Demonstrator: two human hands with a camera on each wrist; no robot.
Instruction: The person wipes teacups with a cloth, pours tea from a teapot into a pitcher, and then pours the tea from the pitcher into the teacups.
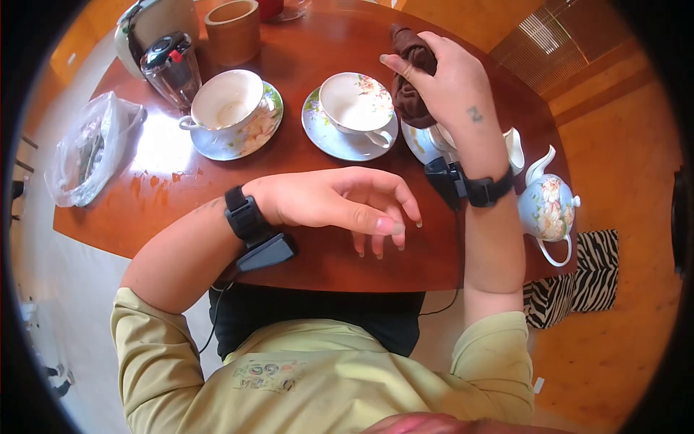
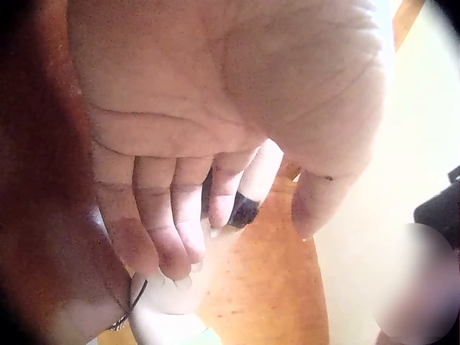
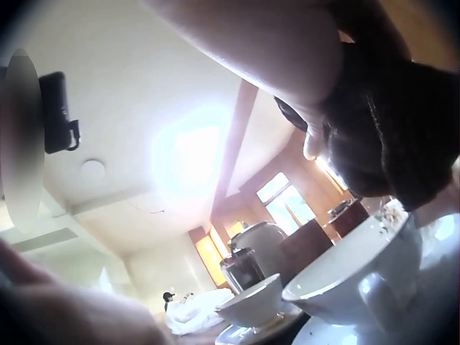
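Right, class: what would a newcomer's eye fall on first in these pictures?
Probably the flowered teapot, at the table's right edge. Next, perhaps, the two wide teacups on their saucers, beyond the left hand, then the dark brown cloth gripped in the right hand, held high at the right.

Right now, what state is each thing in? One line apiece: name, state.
Left hand: open, empty
Right hand: gripping cloth
Cloth: bunched up
Left cup: upright on its saucer, looks empty
Middle cup: upright on its saucer, looks empty
Third saucer: mostly hidden
Teapot: lid on
Plastic bag: crumpled, something inside
Brown pot: upright, open-topped
Jar: upright, lid looks shut
Table: spots at left, perhaps wet
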